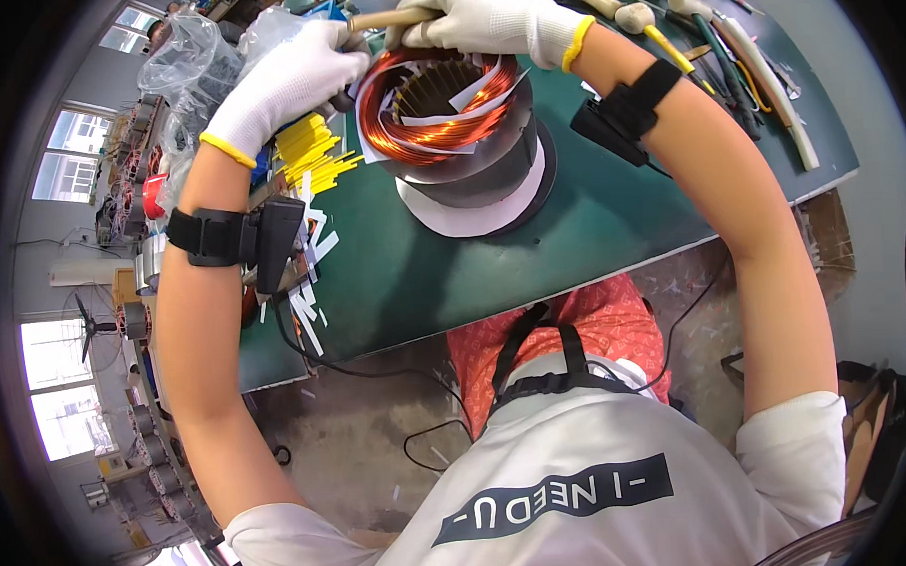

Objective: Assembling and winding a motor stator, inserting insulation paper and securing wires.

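Copper coil (418, 144) beside curled left fingers (350, 65), hold unclear, right fingers (426, 32) beyond, gripping stick (372, 20)

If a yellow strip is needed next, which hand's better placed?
Probably the left hand: it's near the yellow strips. The right hand is farther off, beyond the copper coil, gripping a wooden stick.

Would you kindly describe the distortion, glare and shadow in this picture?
Head view: fisheye distortion bends straight edges toward the black rim; left-side windows glare white; highlights streak the copper coil; shadow darkens part of the green table.
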A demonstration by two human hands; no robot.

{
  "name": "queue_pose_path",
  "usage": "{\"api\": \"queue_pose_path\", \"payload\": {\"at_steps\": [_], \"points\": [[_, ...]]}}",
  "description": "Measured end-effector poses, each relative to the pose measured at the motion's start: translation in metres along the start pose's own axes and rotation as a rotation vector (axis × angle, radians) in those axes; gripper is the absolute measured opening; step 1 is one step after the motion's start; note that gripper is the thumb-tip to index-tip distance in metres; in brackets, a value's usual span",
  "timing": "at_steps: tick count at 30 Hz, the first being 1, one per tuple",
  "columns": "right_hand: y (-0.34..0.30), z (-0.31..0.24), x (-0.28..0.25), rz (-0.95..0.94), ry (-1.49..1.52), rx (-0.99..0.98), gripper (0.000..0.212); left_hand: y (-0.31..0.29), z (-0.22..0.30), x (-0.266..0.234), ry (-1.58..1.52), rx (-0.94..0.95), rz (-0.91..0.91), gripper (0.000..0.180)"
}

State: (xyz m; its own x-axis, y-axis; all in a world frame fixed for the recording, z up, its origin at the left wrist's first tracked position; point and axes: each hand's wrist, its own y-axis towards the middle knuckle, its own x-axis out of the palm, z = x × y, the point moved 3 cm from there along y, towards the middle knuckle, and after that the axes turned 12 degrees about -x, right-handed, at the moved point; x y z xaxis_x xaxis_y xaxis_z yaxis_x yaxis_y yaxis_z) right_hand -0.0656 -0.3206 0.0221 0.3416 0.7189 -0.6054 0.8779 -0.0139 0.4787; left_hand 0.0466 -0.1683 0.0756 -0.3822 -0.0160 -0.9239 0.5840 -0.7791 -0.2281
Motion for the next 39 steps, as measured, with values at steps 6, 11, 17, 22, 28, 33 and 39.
{"api": "queue_pose_path", "payload": {"at_steps": [6, 11, 17, 22, 28, 33, 39], "points": [[-0.018, -0.008, -0.006, 0.086, -0.094, -0.005, 0.023, 0.009, -0.011, 0.016, -0.162, 0.186, 0.1, 0.02], [-0.02, -0.015, 0.0, 0.133, -0.135, 0.119, 0.025, 0.002, -0.032, 0.039, -0.687, -0.028, 0.041, 0.023], [-0.035, -0.03, -0.011, 0.227, -0.286, 0.039, 0.027, -0.008, -0.027, 0.05, -0.717, 0.071, 0.191, 0.039], [-0.017, -0.036, -0.011, -0.014, -0.421, -0.108, 0.027, 0.006, -0.016, 0.068, -1.134, 0.16, -0.17, 0.049], [-0.016, -0.014, -0.001, 0.199, -0.255, -0.099, 0.015, 0.02, -0.02, 0.071, -1.1, 0.189, -0.199, 0.046], [-0.019, -0.024, 0.002, 0.202, -0.267, 0.006, 0.022, 0.033, -0.02, 0.071, -1.148, 0.269, -0.273, 0.047], [-0.046, -0.031, -0.031, 0.082, -0.165, 0.07, 0.037, 0.014, -0.016, 0.027, -0.574, 0.288, 0.289, 0.046]]}}
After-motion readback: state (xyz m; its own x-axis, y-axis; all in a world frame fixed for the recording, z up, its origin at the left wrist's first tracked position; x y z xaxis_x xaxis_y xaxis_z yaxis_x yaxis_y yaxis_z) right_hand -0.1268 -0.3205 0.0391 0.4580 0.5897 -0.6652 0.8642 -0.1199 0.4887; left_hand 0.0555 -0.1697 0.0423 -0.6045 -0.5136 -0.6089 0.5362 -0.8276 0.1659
